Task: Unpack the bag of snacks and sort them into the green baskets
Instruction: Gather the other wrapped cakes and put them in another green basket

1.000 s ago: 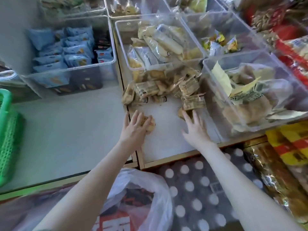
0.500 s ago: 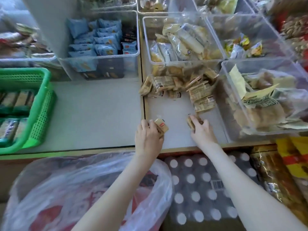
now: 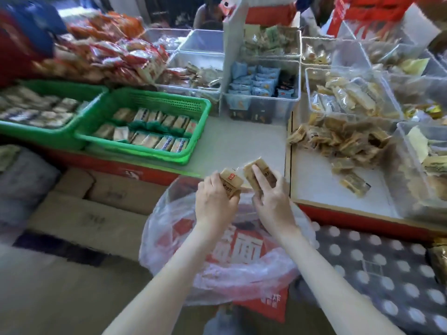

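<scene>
Nearest, a clear plastic bag (image 3: pixel 225 269) lying open below both forearms, red packaging with white characters inside; to its right a grey cloth with white dots (image 3: pixel 377 269); to its left brown cardboard boxes (image 3: pixel 96 213).

Just above the bag's mouth, left hand (image 3: pixel 215 204) closed around a tan snack packet (image 3: pixel 231 183) with a small red mark on its end; right hand (image 3: pixel 271 201) gripping a second tan packet (image 3: pixel 260 174), index finger laid straight along its top, thumb under; both packets lifted off the counter, close beside each other, whether touching unclear.

Beyond the hands, a pale grey counter (image 3: pixel 242 141); to the right, on a white board with a wooden rim (image 3: pixel 314 180), a loose heap of similar tan packets (image 3: pixel 338 141), one packet (image 3: pixel 354 183) lying apart nearer the edge.

Left of the counter's bare patch, a green basket (image 3: pixel 193 141) holding two rows of flat wrapped snacks (image 3: pixel 150 129); touching its left side, a second green basket (image 3: pixel 48 134) with more wrapped snacks, blurred.

Farther back, a clear bin of blue sachets (image 3: pixel 254 81); right of it, clear bins of pale wrapped pastries (image 3: pixel 348 97); at far left a pile of red and orange packets (image 3: pixel 116 56), too blurred to read.
</scene>
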A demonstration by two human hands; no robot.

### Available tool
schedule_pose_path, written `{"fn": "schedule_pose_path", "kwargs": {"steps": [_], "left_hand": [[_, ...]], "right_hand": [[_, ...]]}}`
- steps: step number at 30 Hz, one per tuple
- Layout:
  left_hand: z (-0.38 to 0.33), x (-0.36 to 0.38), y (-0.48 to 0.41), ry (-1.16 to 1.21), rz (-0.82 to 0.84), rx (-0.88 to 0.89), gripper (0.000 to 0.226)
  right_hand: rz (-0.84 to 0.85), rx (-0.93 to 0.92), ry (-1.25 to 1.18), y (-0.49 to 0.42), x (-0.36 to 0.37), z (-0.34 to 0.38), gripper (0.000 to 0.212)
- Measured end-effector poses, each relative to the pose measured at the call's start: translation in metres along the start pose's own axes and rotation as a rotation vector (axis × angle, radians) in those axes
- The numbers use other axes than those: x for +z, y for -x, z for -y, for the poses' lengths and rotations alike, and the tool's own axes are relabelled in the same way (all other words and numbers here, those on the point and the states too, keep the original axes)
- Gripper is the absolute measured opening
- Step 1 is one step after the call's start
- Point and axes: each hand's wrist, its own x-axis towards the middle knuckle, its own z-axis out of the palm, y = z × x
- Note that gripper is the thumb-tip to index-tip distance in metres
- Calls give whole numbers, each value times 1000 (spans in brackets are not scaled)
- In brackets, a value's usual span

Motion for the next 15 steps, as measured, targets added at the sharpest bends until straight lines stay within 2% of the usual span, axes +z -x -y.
{"fn": "schedule_pose_path", "kwargs": {"steps": [4, 8, 12, 15], "left_hand": [[66, -62, 2, 15, -55, -123, 63], [142, -128, -7, -9, -123, -202, 66], [241, -193, -23, -165, -174, -209, 64], [308, -239, -38, -180, -119, -215, 63]], "right_hand": [[-19, -154, -104, -12, 42, 79, 73], [37, -286, -224, -29, 99, 169, 67], [138, -275, -364, -44, 172, 265, 70], [202, -246, -452, -55, 217, 330, 75]]}}
